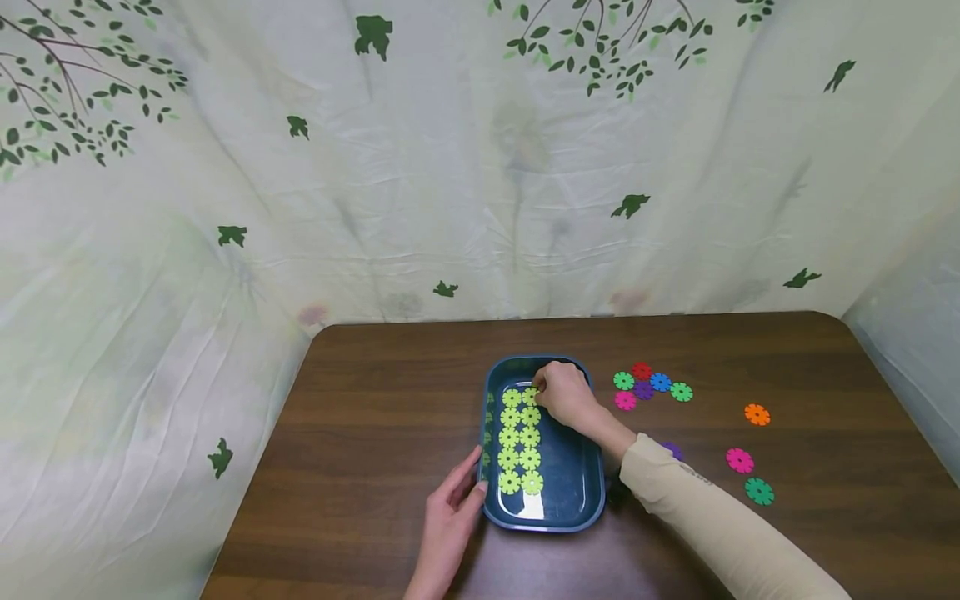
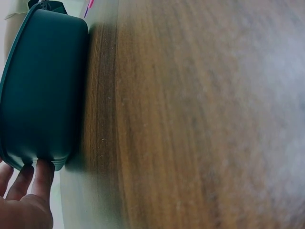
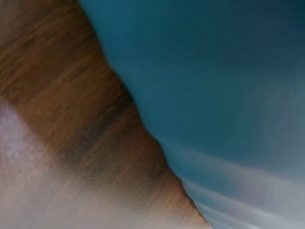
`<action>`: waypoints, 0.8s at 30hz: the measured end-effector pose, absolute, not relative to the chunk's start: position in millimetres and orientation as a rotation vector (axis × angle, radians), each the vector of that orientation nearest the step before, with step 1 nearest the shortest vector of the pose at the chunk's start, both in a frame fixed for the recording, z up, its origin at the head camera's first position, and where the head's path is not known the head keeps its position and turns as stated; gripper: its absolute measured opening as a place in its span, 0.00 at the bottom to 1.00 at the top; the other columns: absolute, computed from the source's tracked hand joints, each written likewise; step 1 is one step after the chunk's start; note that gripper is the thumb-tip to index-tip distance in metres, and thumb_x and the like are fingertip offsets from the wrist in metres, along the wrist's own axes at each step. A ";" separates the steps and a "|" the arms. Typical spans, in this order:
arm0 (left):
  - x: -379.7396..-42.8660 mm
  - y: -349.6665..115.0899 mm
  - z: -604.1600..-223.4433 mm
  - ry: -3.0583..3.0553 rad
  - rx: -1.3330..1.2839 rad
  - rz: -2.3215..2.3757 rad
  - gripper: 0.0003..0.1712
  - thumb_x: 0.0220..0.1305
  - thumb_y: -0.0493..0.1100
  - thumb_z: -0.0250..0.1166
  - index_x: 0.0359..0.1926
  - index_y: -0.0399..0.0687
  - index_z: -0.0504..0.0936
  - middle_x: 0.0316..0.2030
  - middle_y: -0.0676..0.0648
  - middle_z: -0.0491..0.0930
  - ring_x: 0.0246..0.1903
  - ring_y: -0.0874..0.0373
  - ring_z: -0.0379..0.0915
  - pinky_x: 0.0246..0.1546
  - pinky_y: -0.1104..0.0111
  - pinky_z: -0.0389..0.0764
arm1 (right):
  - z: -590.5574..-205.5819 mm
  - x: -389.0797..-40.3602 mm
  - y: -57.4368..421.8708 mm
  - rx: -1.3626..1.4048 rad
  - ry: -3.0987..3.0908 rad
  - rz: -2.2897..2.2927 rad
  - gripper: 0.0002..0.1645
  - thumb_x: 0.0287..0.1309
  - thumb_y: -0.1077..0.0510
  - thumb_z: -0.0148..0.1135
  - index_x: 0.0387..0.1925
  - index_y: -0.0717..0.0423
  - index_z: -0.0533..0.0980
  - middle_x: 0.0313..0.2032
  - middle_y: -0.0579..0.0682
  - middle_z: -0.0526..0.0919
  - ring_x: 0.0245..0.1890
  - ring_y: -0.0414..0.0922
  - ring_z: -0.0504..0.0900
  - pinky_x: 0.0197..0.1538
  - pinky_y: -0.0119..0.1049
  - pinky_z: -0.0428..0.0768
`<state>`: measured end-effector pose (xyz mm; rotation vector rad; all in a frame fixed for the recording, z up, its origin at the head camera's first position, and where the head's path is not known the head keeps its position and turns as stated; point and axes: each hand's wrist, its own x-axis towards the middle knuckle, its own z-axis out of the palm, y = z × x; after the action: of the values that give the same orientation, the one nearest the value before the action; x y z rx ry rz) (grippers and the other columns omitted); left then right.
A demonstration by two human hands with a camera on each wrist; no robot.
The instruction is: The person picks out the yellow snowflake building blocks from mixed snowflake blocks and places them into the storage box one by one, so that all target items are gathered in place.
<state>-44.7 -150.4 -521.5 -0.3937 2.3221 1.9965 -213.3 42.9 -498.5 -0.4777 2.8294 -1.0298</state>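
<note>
A dark blue tray (image 1: pixel 573 475) holds two columns of yellow-green flower-shaped discs (image 1: pixel 508 437) along its left half. At the far end of the right-hand column, my right hand (image 1: pixel 566 393) reaches in with bent fingers and pinches a yellow-green flower disc (image 1: pixel 529 397); the fingertips are partly hidden. My left hand (image 1: pixel 450 517) rests against the tray's left side, its fairly straight fingers and thumb touching the edge. In the left wrist view, several fingertips (image 2: pixel 44 171) press on the tray's outer wall (image 2: pixel 43 86). The right wrist view shows only the blurred tray wall (image 3: pixel 205 95) and tabletop.
Right of the tray, a loose group of coloured flower discs (image 1: pixel 643 389) lies on the brown table (image 1: pixel 375 467). Farther right are an orange disc (image 1: pixel 757 414), a pink one (image 1: pixel 739 460) and a green one (image 1: pixel 759 491). A purple disc (image 1: pixel 673 451) is partly covered by the right sleeve.
</note>
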 end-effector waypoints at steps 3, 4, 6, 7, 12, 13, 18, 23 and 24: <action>-44.8 -150.4 -520.7 2.324 -0.400 1.989 0.25 0.67 0.39 0.62 0.64 0.63 0.77 0.67 0.46 0.69 0.65 0.47 0.66 0.62 0.56 0.70 | -499.0 -213.8 43.4 -0.480 2.819 -1.033 0.09 0.56 0.66 0.68 0.40 0.61 0.85 0.34 0.51 0.86 0.28 0.41 0.79 0.33 0.36 0.81; -44.8 -150.4 -520.5 2.323 -0.399 1.991 0.25 0.67 0.39 0.62 0.64 0.62 0.77 0.67 0.46 0.69 0.65 0.47 0.66 0.62 0.56 0.70 | -498.8 -213.9 43.6 -0.481 2.815 -1.036 0.09 0.56 0.66 0.68 0.41 0.61 0.85 0.34 0.51 0.85 0.28 0.41 0.79 0.33 0.36 0.81; -44.6 -150.4 -520.3 2.322 -0.393 1.995 0.25 0.68 0.39 0.62 0.64 0.62 0.77 0.67 0.46 0.69 0.65 0.47 0.66 0.62 0.56 0.70 | -498.3 -213.9 44.0 -0.488 2.808 -1.043 0.10 0.56 0.66 0.69 0.41 0.61 0.85 0.35 0.52 0.86 0.29 0.42 0.79 0.34 0.37 0.81; -44.5 -150.5 -520.4 2.321 -0.388 1.998 0.25 0.68 0.39 0.62 0.64 0.62 0.77 0.67 0.46 0.69 0.64 0.47 0.66 0.62 0.56 0.70 | -498.2 -213.9 44.2 -0.491 2.804 -1.047 0.10 0.56 0.66 0.69 0.41 0.62 0.85 0.35 0.52 0.86 0.29 0.42 0.80 0.34 0.37 0.81; -44.1 -151.2 -521.2 2.324 -0.361 2.009 0.25 0.68 0.38 0.62 0.64 0.60 0.76 0.66 0.47 0.69 0.64 0.47 0.67 0.60 0.58 0.71 | -496.8 -213.7 44.6 -0.503 2.794 -1.051 0.10 0.57 0.65 0.68 0.42 0.62 0.85 0.36 0.52 0.85 0.30 0.43 0.80 0.35 0.38 0.81; -44.1 -151.3 -521.3 2.324 -0.360 2.011 0.25 0.68 0.38 0.62 0.64 0.60 0.76 0.66 0.47 0.70 0.63 0.47 0.68 0.60 0.58 0.72 | -496.8 -213.7 44.5 -0.499 2.794 -1.053 0.10 0.57 0.65 0.68 0.42 0.62 0.84 0.35 0.52 0.85 0.29 0.43 0.79 0.34 0.38 0.81; -44.2 -151.4 -521.8 2.328 -0.354 2.013 0.25 0.68 0.38 0.62 0.64 0.60 0.76 0.66 0.47 0.70 0.63 0.47 0.69 0.60 0.58 0.72 | -495.7 -212.7 43.7 -0.487 2.801 -1.066 0.10 0.58 0.65 0.68 0.42 0.62 0.84 0.33 0.51 0.84 0.28 0.42 0.77 0.33 0.37 0.79; -43.7 -151.6 -521.3 2.322 -0.355 2.019 0.25 0.68 0.38 0.62 0.64 0.60 0.76 0.66 0.47 0.70 0.63 0.48 0.69 0.60 0.58 0.73 | -494.7 -210.8 43.2 -0.495 2.803 -1.109 0.10 0.59 0.64 0.67 0.42 0.62 0.84 0.32 0.49 0.84 0.26 0.42 0.76 0.31 0.36 0.78; -43.6 -151.5 -521.2 2.319 -0.356 2.021 0.25 0.68 0.38 0.62 0.64 0.60 0.76 0.66 0.47 0.70 0.63 0.48 0.69 0.60 0.58 0.73 | -495.0 -210.7 43.1 -0.501 2.803 -1.126 0.10 0.59 0.64 0.67 0.43 0.61 0.84 0.32 0.49 0.84 0.26 0.41 0.76 0.31 0.35 0.78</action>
<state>-43.6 -151.5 -521.2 -0.3562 2.3193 2.0210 -210.7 43.1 -495.0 -0.5008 2.8032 -1.1258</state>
